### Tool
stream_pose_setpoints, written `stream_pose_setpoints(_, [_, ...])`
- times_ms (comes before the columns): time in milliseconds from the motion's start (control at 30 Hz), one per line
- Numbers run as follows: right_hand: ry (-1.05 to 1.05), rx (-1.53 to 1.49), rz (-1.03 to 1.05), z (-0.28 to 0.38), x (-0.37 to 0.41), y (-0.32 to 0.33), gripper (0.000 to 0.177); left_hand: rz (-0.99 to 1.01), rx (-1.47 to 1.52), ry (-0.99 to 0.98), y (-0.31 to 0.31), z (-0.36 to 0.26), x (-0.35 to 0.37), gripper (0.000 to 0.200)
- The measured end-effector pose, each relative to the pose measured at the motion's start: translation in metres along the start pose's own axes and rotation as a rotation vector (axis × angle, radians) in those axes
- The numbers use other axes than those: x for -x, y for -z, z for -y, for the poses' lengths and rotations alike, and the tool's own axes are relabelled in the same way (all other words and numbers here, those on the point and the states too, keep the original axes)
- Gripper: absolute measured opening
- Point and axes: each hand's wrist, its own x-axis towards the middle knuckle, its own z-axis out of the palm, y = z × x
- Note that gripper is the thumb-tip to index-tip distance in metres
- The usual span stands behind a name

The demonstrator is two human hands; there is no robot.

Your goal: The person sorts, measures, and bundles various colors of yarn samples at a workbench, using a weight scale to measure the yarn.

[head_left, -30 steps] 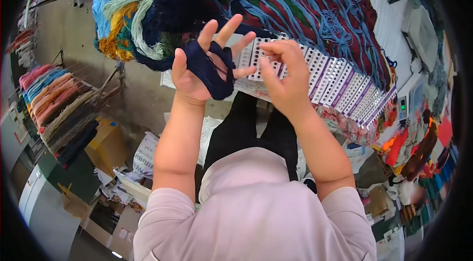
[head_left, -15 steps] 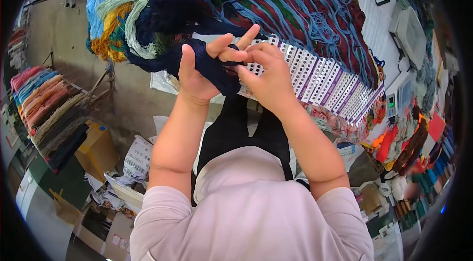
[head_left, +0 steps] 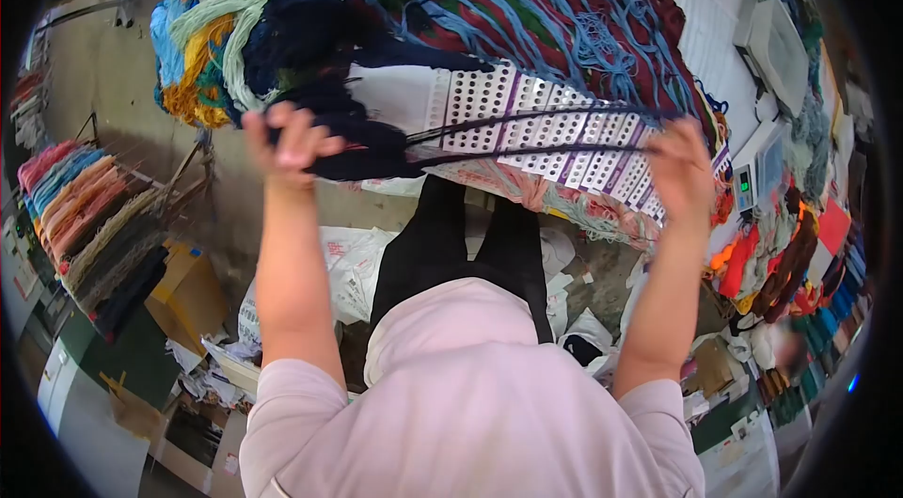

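Note:
A dark navy yarn skein (head_left: pixel 353 136) hangs at my left hand (head_left: pixel 293 142), whose fingers are partly curled and somewhat blurred against it. From this skein, strands of navy yarn (head_left: pixel 546 152) stretch across to the right. Their far end is pinched in the closed, blurred fingers of my right hand (head_left: pixel 682 164). Beneath the taut strands lie white cards with rows of punched holes (head_left: pixel 564 131) and purple stripes. More navy yarn (head_left: pixel 296 28) lies heaped just beyond my left hand, beside a pale green skein (head_left: pixel 233 37).
Tangled blue and maroon yarn (head_left: pixel 527 0) covers the far side of the table. A scale with a green display (head_left: pixel 745 183) stands at right. Coloured skeins hang on a rack (head_left: pixel 89 206) at left, near a cardboard box (head_left: pixel 193 286). A white bag (head_left: pixel 343 263) lies below.
My hands were close together at the navy yarn. Now my right hand is far to the right, drawing strands out long, and my left has shifted left.

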Motion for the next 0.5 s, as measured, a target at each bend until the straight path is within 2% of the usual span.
stream_pose_setpoints(67, [0.226,-0.088,-0.226,0.066,0.045,0.093,0.017,-0.081,-0.031,-0.156,-0.011,-0.038,0.023,0.026])
stream_pose_setpoints(100, [0.351,-0.106,-0.340,0.102,0.076,0.138,0.017,-0.184,-0.059,-0.266,-0.020,-0.053,0.035,0.025])
stream_pose_setpoints(133, [0.469,-0.089,-0.437,0.135,0.112,0.178,0.018,-0.205,-0.089,-0.289,-0.023,-0.073,0.045,0.023])
stream_pose_setpoints(200, [0.666,0.017,-0.553,0.183,0.175,0.220,0.020,-0.311,-0.168,-0.391,-0.020,-0.105,0.063,0.027])
stream_pose_setpoints(233, [0.733,0.112,-0.573,0.191,0.191,0.219,0.021,-0.295,-0.171,-0.420,-0.020,-0.108,0.061,0.022])
stream_pose_setpoints(300, [0.772,0.396,-0.656,0.177,0.186,0.190,0.026,-0.285,-0.219,-0.329,-0.014,-0.099,0.036,0.021])
stream_pose_setpoints(333, [0.757,0.560,-0.875,0.140,0.153,0.139,0.029,-0.417,-0.230,-0.319,-0.003,-0.081,0.019,0.024])
stream_pose_setpoints(400, [0.639,0.958,-0.889,0.061,0.087,0.089,0.031,-0.655,-0.583,-0.111,0.015,-0.011,-0.035,0.031])
stream_pose_setpoints(433, [0.553,1.043,-0.785,0.026,0.054,0.076,0.032,-0.750,-0.740,0.020,0.024,0.024,-0.062,0.036])
stream_pose_setpoints(500, [0.380,1.099,-0.526,-0.050,-0.010,0.046,0.034,-0.720,-0.897,0.153,0.039,0.106,-0.098,0.030])
